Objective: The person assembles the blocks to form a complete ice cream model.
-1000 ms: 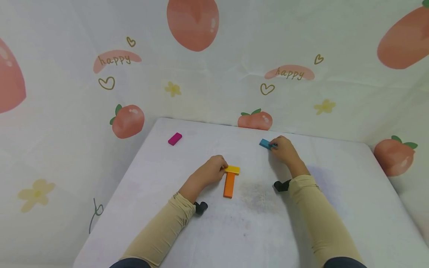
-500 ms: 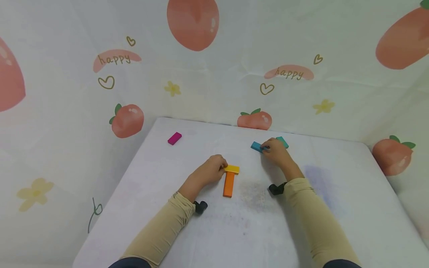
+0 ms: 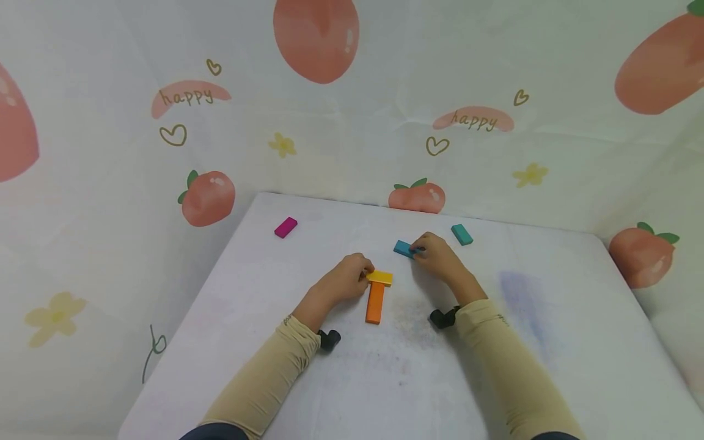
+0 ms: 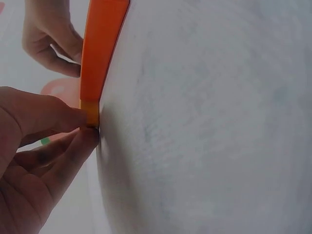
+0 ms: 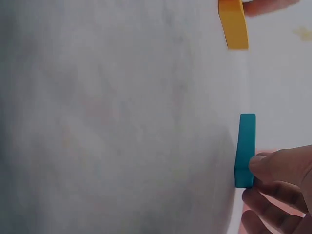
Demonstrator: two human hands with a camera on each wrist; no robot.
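In the head view a yellow block point(image 3: 381, 278) lies crosswise at the far end of an orange block point(image 3: 374, 304), the two touching in a T shape. My left hand point(image 3: 344, 280) pinches the yellow block's left end between thumb and fingers; the left wrist view shows the thumb and a fingertip on this yellow block point(image 4: 91, 114), beside the orange block point(image 4: 103, 44). To the right and farther back, my right hand point(image 3: 437, 256) pinches the right end of a blue block point(image 3: 404, 249). The right wrist view has this blue block point(image 5: 246, 146) apart from the yellow block point(image 5: 235, 27).
A magenta block point(image 3: 286, 227) lies at the back left of the white table point(image 3: 352, 391). Near the back right lies a teal block point(image 3: 462, 234). A fruit-printed cloth point(image 3: 341, 122) hangs behind the table.
My right hand has moved left and slightly nearer with the blue block, toward the yellow one. The teal block, hidden behind that hand at first, is now uncovered. My left hand has stayed in place.
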